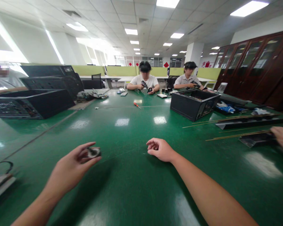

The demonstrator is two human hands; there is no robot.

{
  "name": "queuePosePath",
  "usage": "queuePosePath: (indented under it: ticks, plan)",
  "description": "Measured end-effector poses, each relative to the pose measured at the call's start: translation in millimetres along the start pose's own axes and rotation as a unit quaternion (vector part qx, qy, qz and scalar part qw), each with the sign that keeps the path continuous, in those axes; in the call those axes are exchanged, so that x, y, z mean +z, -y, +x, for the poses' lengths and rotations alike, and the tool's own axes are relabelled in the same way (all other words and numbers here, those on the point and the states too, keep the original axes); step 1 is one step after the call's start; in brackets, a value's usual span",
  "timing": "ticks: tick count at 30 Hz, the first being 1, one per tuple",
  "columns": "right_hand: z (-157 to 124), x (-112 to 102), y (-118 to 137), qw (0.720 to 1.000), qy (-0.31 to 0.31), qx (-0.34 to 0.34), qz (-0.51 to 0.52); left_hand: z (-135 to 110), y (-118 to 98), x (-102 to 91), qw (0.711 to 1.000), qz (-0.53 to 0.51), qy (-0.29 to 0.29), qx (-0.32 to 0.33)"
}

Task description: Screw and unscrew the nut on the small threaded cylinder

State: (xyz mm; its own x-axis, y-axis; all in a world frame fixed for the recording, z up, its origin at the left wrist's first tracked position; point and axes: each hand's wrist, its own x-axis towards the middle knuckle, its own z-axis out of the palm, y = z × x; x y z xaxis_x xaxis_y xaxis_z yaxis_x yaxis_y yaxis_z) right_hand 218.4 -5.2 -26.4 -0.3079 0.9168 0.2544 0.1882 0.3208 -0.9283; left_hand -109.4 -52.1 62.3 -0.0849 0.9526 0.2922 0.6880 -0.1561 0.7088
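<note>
One big green table (pixel 124 135) fills most of the view. Three other people are around it: a person on the left (pixel 9 81), and two across the table, a person in a white top (pixel 153 83) and a person in a pale shirt (pixel 180 81). Two open black boxes stand on the table, a left box (pixel 54 105) and a right box (pixel 182 106). Any writing on them is too small to read. There are two bare hands in front, with green table top between them, well away from both boxes. The right hand (pixel 162 150) is curled; I cannot tell if anything is inside. The left hand (pixel 72 164) is pinching. One red screwdriver (pixel 136 105) lies farther off. One small dark-and-pale part (pixel 94 152) sits between the left thumb and fingers, above the table.
</note>
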Motion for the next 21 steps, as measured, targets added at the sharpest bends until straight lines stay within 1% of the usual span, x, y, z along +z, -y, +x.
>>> queuePosePath:
  ticks: [1, 2, 3, 4, 6, 8, 10, 13, 17, 21]
  plan:
    - [1, -3, -2, 1.0, -0.015, 0.0, 0.017, 8, -9, 21.3, 0.997, -0.059, 0.055, 0.01]
    - [2, -6, -3, 0.999, -0.029, -0.001, 0.03, 15, -19, 44.8, 0.991, -0.102, 0.08, 0.031]
    - [3, -9, -5, 0.998, -0.044, -0.002, 0.038, 20, -30, 68.8, 0.985, -0.123, 0.105, 0.059]
    - [3, -12, -7, 0.998, -0.055, -0.003, 0.041, 24, -39, 91.4, 0.98, -0.123, 0.128, 0.088]
    - [4, -17, -9, 0.997, -0.067, -0.005, 0.034, 26, -52, 127.9, 0.975, -0.093, 0.142, 0.141]
    - [4, -18, -11, 0.998, -0.06, -0.007, 0.015, 25, -56, 149.0, 0.97, -0.07, 0.14, 0.188]
    - [3, -16, -12, 0.999, -0.045, -0.016, -0.012, 23, -52, 157.0, 0.962, -0.065, 0.149, 0.219]
    - [2, -11, -10, 0.997, -0.042, -0.032, -0.057, 23, -41, 157.6, 0.954, -0.076, 0.174, 0.233]
    - [2, -7, -4, 0.992, -0.036, -0.028, -0.118, 24, -34, 158.3, 0.96, -0.086, 0.165, 0.209]
    - [1, -8, 0, 0.991, -0.039, -0.028, -0.129, 26, -34, 160.3, 0.964, -0.089, 0.168, 0.187]
